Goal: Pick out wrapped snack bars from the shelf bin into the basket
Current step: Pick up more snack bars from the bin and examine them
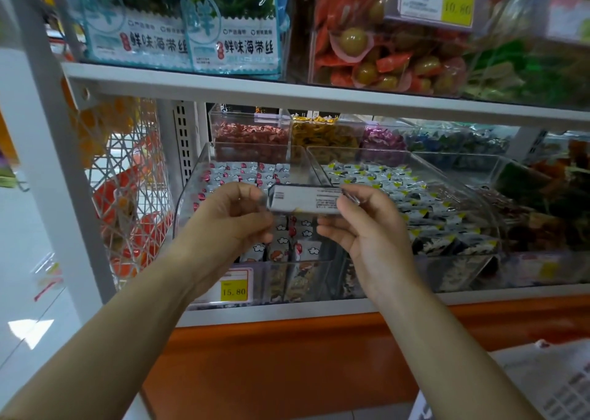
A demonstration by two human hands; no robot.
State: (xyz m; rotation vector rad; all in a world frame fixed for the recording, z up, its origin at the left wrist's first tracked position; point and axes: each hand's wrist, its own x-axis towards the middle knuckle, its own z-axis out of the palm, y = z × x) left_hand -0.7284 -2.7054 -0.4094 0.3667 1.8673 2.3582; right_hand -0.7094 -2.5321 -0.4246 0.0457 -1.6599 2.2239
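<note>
We hold the white-and-grey wrapped snack bar (305,199) level between both hands. Our left hand (228,216) pinches its left end with curled fingers and thumb, and our right hand (364,231) pinches its right end between thumb and forefinger, the lower fingers loosely bent beneath. The bar shows its printed back, with small text and a barcode, and it hangs in the air just in front of the clear plastic shelf bin (188,205), touching only our fingers. Inside that bin lie many red-and-white wrapped bars (242,172). On the bin's front, low and to the left, sits a yellow price label (234,290) reading 15.80. Just right of the bin stands a second clear bin (479,192) filled with yellow-black-and-white wrapped bars (412,196). Behind the bin sit smaller clear boxes of red sweets (252,133), yellow sweets (322,132) and purple sweets (383,139). Left of the bin hangs a white wire lattice (127,170) with orange shapes behind it. Above the bin runs a grey shelf board (223,82) carrying pale blue seaweed packets (191,36) and a clear box of green round fruits in orange-red wrappers (383,55). Below the bin runs an orange base panel (287,362).
</note>
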